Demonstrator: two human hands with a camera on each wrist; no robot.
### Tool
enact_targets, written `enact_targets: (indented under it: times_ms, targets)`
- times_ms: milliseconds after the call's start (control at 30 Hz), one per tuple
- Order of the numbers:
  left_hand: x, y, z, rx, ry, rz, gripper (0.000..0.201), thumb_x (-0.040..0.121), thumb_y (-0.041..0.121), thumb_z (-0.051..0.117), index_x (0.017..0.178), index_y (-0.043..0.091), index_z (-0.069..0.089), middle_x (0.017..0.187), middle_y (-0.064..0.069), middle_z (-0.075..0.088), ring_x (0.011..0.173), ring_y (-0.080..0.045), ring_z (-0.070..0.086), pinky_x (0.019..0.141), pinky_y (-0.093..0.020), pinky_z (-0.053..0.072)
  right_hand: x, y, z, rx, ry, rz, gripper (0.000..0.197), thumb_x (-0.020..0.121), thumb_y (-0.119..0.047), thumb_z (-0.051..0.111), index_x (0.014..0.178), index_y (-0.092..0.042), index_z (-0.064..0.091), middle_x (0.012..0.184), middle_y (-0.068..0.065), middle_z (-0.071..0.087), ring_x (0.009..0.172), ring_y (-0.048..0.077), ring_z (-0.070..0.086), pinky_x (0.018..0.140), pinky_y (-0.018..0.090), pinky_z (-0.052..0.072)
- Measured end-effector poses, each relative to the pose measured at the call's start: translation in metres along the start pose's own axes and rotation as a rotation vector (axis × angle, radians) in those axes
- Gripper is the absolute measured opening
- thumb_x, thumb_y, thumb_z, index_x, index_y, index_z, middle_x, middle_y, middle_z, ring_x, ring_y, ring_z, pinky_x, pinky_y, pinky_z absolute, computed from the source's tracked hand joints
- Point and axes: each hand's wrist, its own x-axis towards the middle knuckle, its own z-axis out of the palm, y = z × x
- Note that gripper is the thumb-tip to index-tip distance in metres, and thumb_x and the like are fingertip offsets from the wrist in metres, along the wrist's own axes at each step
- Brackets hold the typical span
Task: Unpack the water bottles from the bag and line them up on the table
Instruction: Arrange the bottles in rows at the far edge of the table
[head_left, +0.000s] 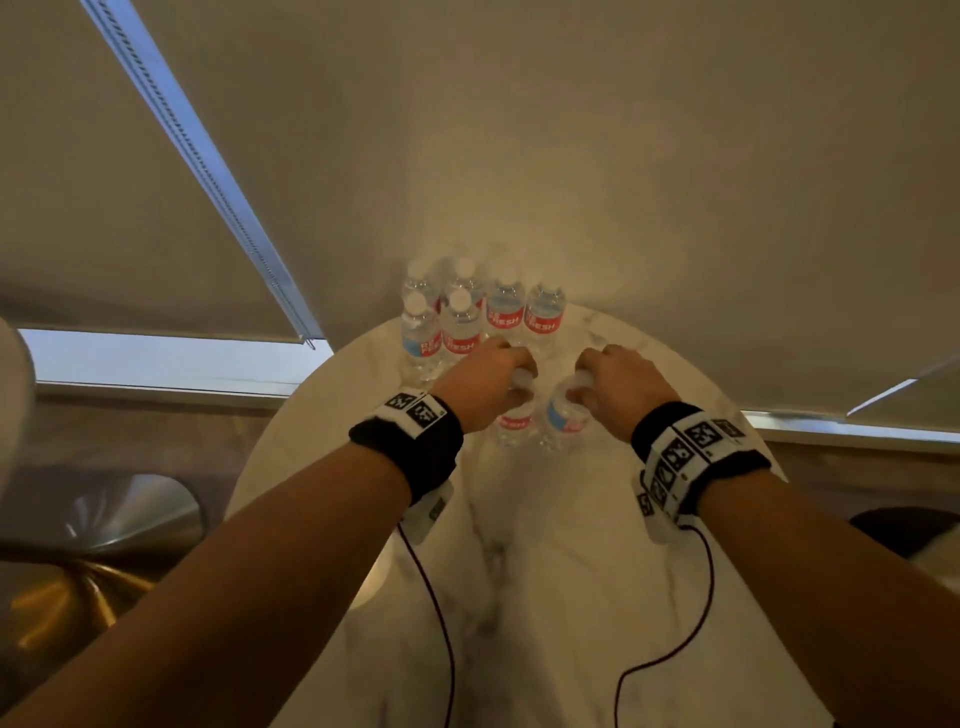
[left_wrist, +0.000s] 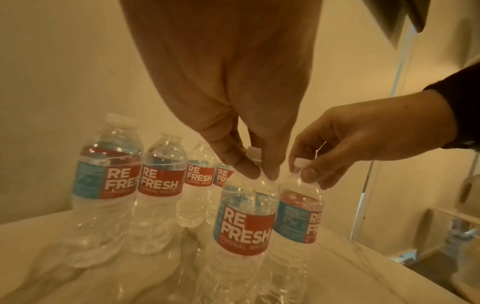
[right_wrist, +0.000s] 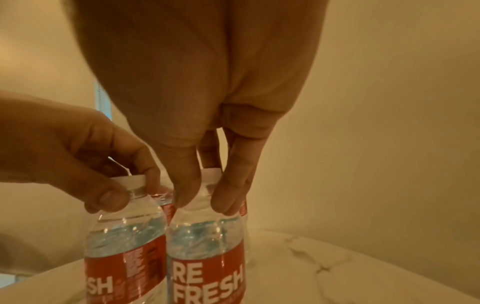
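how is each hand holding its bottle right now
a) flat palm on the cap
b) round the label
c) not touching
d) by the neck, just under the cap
d: the left hand and the right hand each pinch the neck of an upright water bottle just below its cap.

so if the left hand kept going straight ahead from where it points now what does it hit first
Likely the back-row bottles just beyond the left hand, which grips a front bottle by its neck; depth is uncertain.
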Motion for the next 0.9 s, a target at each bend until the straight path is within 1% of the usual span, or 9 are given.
enact_targets:
  times_ms: [100,167,267,333,433,600,667,800,900]
  targets:
    - [0.034,-0.008,-0.009,0.03,0.029,0.009,0.031,0.091,0.017,0.064,0.12,0.006,0.062,0.123,-0.014,0.059,0.114,-0.029,0.052,0.094,-0.035,0.04,0.036,-0.002,-0.006,0.023,0.051,0.039,0.037,0.088,-0.042,0.059,0.104,-0.009,0.059,0.105,0.016,0.064,0.095,0.034,0.059,0.075,0.036,0.043]
    - [0.052,-0.016,-0.015,0.035,0.038,-0.006,0.03,0.089,0.016,0.065,0.118,0.008,0.062,0.122,-0.014,0.06,0.114,-0.029,0.053,0.095,-0.035,0.041,0.054,-0.007,-0.009,0.062,0.086,0.04,0.035,0.089,-0.039,0.059,0.104,-0.008,0.061,0.103,0.016,0.066,0.094,0.034,0.06,0.076,0.037,0.045]
    - [0.07,-0.029,-0.027,0.052,0.038,-0.047,0.03,0.088,0.017,0.065,0.117,0.011,0.064,0.118,-0.014,0.059,0.11,-0.029,0.056,0.09,-0.03,0.04,0.074,-0.014,-0.013,0.068,0.15,0.021,0.035,0.09,-0.036,0.059,0.108,-0.006,0.061,0.103,0.018,0.067,0.094,0.034,0.061,0.074,0.035,0.043]
    - [0.078,-0.039,-0.033,0.075,0.043,-0.07,0.03,0.088,0.021,0.065,0.116,0.012,0.065,0.115,-0.015,0.059,0.107,-0.031,0.058,0.088,-0.033,0.042,0.084,-0.016,-0.014,0.047,0.174,0.023,0.04,0.091,-0.038,0.058,0.112,-0.004,0.059,0.105,0.02,0.066,0.096,0.036,0.06,0.073,0.036,0.042]
    - [0.083,-0.047,-0.033,0.107,0.05,-0.085,0.031,0.089,0.023,0.065,0.118,0.013,0.064,0.116,-0.016,0.056,0.105,-0.032,0.056,0.086,-0.031,0.039,0.093,-0.021,-0.014,0.047,0.196,0.037,0.043,0.091,-0.039,0.058,0.115,-0.004,0.059,0.107,0.021,0.066,0.098,0.038,0.06,0.078,0.04,0.047]
    - [0.082,-0.049,-0.022,0.111,0.115,-0.075,0.035,0.088,0.022,0.067,0.121,0.012,0.06,0.12,-0.015,0.054,0.108,-0.03,0.055,0.089,-0.033,0.041,0.092,-0.025,-0.007,0.101,0.211,0.043,0.046,0.087,-0.043,0.062,0.108,-0.003,0.06,0.102,0.02,0.067,0.095,0.036,0.061,0.074,0.038,0.046]
    - [0.08,-0.048,-0.021,0.1,0.123,-0.091,0.04,0.088,0.023,0.067,0.125,0.01,0.057,0.12,-0.015,0.054,0.109,-0.031,0.056,0.09,-0.035,0.042,0.089,-0.022,-0.005,0.129,0.199,0.052,0.049,0.084,-0.046,0.066,0.11,-0.005,0.06,0.102,0.018,0.068,0.095,0.034,0.062,0.075,0.037,0.047]
    - [0.064,-0.041,-0.024,0.072,0.177,-0.14,0.053,0.088,0.025,0.069,0.135,0.01,0.05,0.125,-0.016,0.053,0.112,-0.034,0.056,0.095,-0.041,0.046,0.069,-0.013,-0.01,0.163,0.144,0.079,0.061,0.08,-0.048,0.071,0.123,-0.008,0.056,0.109,0.015,0.068,0.103,0.032,0.062,0.086,0.04,0.05]
    - [0.036,-0.033,-0.023,0.055,0.261,-0.123,0.049,0.089,0.025,0.066,0.133,0.009,0.052,0.125,-0.016,0.054,0.11,-0.035,0.058,0.095,-0.046,0.049,0.04,-0.004,-0.016,0.179,0.136,0.064,0.061,0.081,-0.051,0.068,0.123,-0.009,0.057,0.108,0.011,0.07,0.103,0.029,0.063,0.089,0.04,0.051]
